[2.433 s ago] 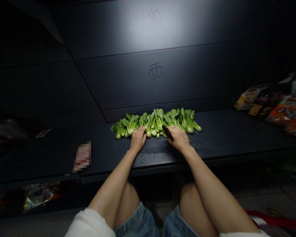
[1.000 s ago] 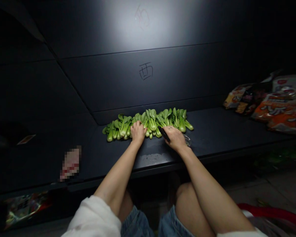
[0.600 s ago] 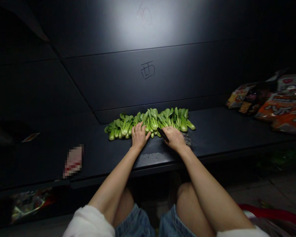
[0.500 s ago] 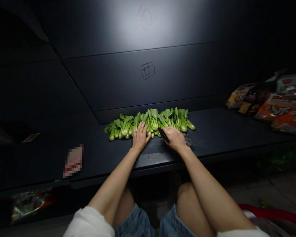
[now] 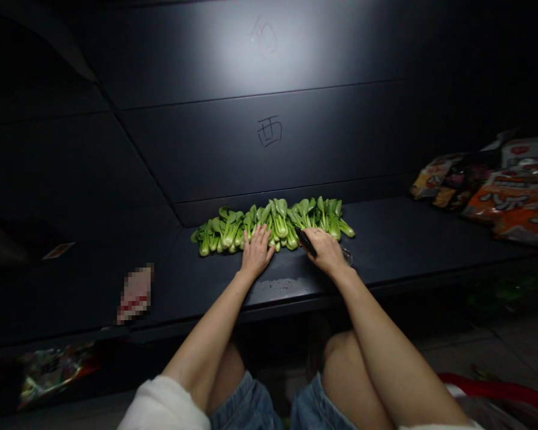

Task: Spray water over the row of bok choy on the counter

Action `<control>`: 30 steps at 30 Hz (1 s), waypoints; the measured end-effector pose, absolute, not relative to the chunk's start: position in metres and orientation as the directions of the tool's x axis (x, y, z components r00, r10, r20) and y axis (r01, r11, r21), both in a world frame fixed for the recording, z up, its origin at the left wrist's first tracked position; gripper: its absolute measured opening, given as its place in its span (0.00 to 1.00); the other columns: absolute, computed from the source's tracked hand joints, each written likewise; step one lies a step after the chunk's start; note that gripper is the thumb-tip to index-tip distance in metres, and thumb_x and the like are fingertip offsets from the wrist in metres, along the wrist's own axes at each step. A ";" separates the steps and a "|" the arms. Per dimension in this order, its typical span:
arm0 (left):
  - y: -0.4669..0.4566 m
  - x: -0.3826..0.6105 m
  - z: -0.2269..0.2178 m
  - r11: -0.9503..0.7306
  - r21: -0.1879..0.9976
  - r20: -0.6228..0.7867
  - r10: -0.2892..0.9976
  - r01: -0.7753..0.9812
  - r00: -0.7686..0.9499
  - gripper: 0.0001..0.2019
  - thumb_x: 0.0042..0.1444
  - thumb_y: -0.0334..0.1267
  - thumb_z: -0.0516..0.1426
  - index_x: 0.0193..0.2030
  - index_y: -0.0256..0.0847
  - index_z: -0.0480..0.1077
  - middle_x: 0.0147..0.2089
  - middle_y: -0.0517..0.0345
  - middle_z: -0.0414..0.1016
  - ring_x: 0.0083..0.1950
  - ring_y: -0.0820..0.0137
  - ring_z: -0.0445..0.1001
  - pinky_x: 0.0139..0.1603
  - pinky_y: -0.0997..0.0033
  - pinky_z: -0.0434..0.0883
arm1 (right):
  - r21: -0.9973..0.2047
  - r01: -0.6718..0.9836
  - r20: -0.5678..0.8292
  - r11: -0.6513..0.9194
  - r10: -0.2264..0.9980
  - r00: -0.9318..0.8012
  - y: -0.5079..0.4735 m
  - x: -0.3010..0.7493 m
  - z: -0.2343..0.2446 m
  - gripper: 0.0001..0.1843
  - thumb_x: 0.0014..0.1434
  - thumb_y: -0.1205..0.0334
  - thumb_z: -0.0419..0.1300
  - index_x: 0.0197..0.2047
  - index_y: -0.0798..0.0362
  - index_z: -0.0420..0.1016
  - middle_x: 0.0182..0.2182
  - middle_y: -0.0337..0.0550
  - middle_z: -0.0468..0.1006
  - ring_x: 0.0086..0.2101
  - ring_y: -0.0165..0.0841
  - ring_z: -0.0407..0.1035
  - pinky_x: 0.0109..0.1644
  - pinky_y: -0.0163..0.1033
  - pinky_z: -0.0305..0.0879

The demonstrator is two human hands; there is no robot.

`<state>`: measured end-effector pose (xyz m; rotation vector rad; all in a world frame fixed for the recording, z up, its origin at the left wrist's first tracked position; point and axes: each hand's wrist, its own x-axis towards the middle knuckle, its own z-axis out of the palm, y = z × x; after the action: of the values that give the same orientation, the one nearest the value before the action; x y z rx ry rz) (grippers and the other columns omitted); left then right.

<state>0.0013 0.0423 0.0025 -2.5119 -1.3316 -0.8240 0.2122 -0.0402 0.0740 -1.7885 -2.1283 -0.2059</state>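
Observation:
A row of green bok choy (image 5: 278,218) lies along the back of the dark shelf, leaves toward the wall and pale stem ends toward me. My left hand (image 5: 256,252) rests with fingers outstretched on the front of the row, near its middle. To its right, my right hand (image 5: 326,249) is wrapped around what looks like a spray bottle (image 5: 305,242). Its black head sticks out at the left of the fist, and a bit of clear body shows at the right. Most of the bottle is hidden by the hand.
Colourful snack bags (image 5: 515,197) are piled at the right end of the shelf (image 5: 385,251). A blurred-out card (image 5: 135,294) and a small label (image 5: 58,251) lie at the left. Water spots wet the shelf's front edge. A red-rimmed container (image 5: 497,387) stands at lower right.
My right hand has shifted slightly right with the bottle, uncovering more stem ends. My left hand stays almost in place on the bok choy.

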 end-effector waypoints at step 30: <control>0.041 0.029 0.016 -0.622 0.044 0.533 0.676 0.782 0.508 0.23 0.66 0.43 0.48 0.65 0.40 0.60 0.70 0.46 0.61 0.73 0.60 0.54 0.73 0.38 0.39 | -0.025 0.999 0.350 -0.041 0.936 0.047 -0.047 0.237 0.074 0.14 0.58 0.67 0.59 0.48 0.57 0.71 0.45 0.51 0.77 0.47 0.41 0.67 0.48 0.39 0.60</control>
<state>0.0287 0.0412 0.0159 -2.5476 -1.2482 -0.7659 0.2368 -0.0470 0.0740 -2.0645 -1.9730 -0.3476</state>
